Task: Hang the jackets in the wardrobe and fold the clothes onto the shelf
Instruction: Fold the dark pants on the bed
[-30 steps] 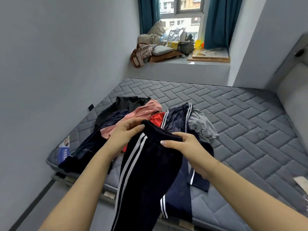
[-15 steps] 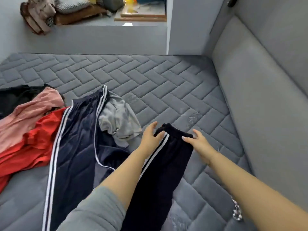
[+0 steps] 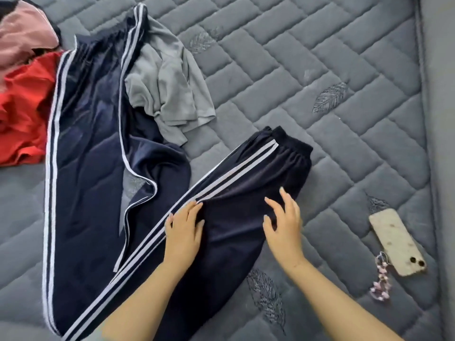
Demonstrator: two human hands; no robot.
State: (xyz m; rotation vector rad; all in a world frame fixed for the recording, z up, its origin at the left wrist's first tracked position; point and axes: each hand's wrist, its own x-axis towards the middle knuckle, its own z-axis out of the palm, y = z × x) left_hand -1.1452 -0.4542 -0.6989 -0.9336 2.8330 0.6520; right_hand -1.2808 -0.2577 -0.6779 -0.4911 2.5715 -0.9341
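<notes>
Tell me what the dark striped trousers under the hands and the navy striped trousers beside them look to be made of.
Dark trousers with two white side stripes: matte, softly napped cloth, likely velour or fleece; it shows almost no shine, with a ribbed elastic waistband. Navy trousers with white side stripes: smooth, glossy fabric, probably satin-like polyester, showing bright highlights along the folds. Fibre can't be confirmed.

2 striped track pants, 1 grey tee, 1 red garment, 1 pink one (partly cut off), 1 phone, 2 hands

Grey quilted mattress bears striped trousers under both hands, phone right of them, clothes heap left.
</notes>
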